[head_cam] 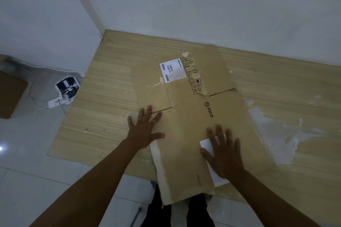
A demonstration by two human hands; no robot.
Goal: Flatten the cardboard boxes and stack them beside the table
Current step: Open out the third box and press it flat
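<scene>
A flattened cardboard box (193, 116) lies on the wooden worktop (103, 101), its far flaps reaching toward the wall and its near end hanging over the worktop's front edge. Both arms stretch forward and down from the bottom of the view, palms down. The left hand (144, 131) rests flat with fingers fanned wide, half on the box's left edge near a flap slit and half on the bare worktop; its grip is open, holding nothing. The right hand (223, 155) presses flat on the near part of the box with fingers spread, covering part of a white label (207, 146); its grip is also open. The box carries a "PICO" print (209, 109) beyond the right fingertips and a barcoded shipping label (172, 70) on a far flap. White smears mark the worktop to the right. On the tiled floor to the left lie a power strip (59, 101) with cables and a brown box (11, 96).
</scene>
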